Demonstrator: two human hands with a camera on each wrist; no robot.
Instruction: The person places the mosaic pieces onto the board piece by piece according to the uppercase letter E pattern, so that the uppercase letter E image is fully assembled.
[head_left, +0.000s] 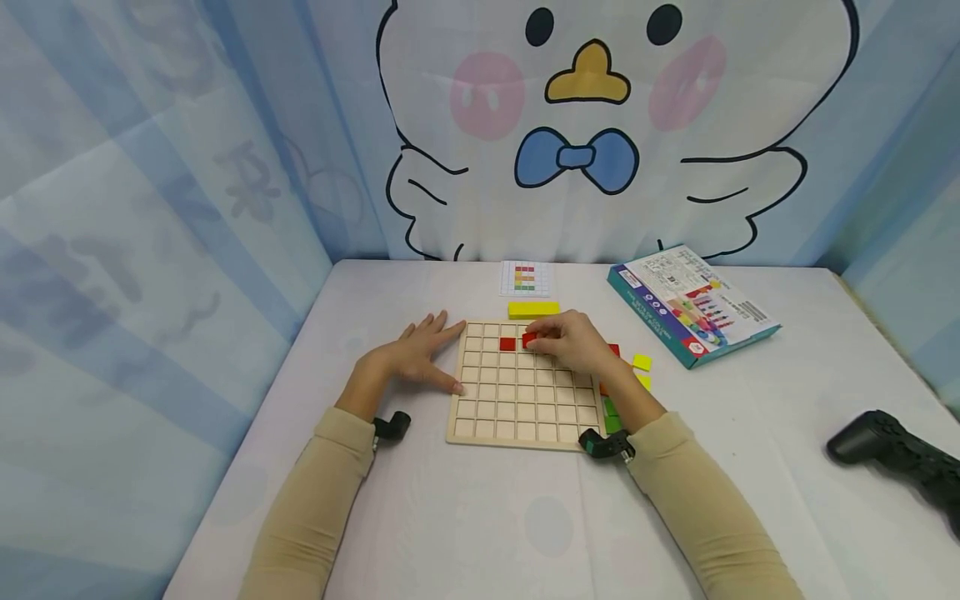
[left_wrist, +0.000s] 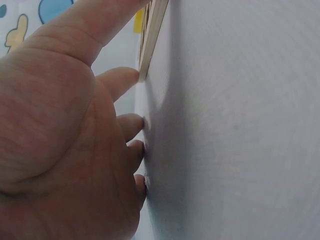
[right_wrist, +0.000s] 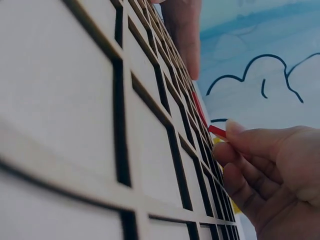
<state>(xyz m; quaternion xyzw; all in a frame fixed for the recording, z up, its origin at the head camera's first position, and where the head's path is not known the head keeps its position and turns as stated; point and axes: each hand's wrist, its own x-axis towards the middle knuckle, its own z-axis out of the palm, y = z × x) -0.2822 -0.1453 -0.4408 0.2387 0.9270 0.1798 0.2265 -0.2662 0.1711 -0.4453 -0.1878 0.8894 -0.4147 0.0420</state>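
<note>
A wooden grid board (head_left: 487,413) lies flat on the table. My left hand (head_left: 411,350) rests spread at its left side, with the thumb and index fingertip at the frame; in the left wrist view the other fingertips touch the tabletop. My right hand (head_left: 576,343) is over the board's upper right part. Between thumb and fingers it pinches a red square tile (right_wrist: 217,131), tilted close over the grid. Another red tile (head_left: 507,344) sits in a cell of the second row, to the left of the pinched one.
Behind the board lie a yellow bar (head_left: 533,310) and a pattern card (head_left: 526,279). Green tiles (head_left: 612,416), yellow tiles (head_left: 642,362) and a red tile (head_left: 615,349) lie along its right side, partly under my right forearm. A game box (head_left: 693,304) and a black controller (head_left: 896,454) are farther right.
</note>
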